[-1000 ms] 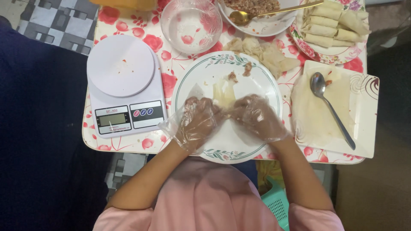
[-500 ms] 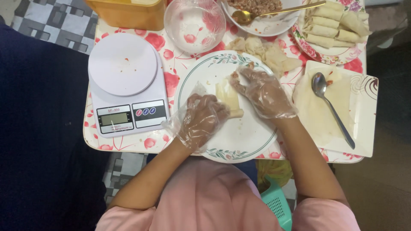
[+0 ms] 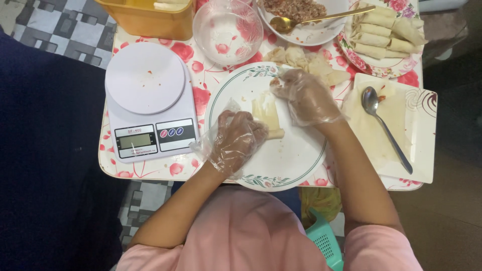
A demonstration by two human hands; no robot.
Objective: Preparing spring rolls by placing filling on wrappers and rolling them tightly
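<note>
So both hands are in thin clear plastic gloves, working over a big round plate (image 3: 281, 160) with a green patterned rim that sits at the near edge of the tabletop (image 3: 201, 83), a floral red-and-white one. The left hand (image 3: 236, 140) is curled loosely, fingertips pressing on the near end of a pale rolled wrapper (image 3: 267, 116) lying around the middle of the plate. The right hand (image 3: 306, 95) is cupped near the plate's far rim, fingers bent and pinching a small bit of filling; can't tell how tight. A white kitchen scale (image 3: 148, 100) sits toward the left edge. At the far edge there's an empty glass bowl (image 3: 227, 30) and a yellow tub (image 3: 148, 17). A square plate (image 3: 419, 145) along the right edge carries flat wrappers and a spoon (image 3: 384, 125). A dish of finished rolls (image 3: 384, 32) is in the far right corner.
</note>
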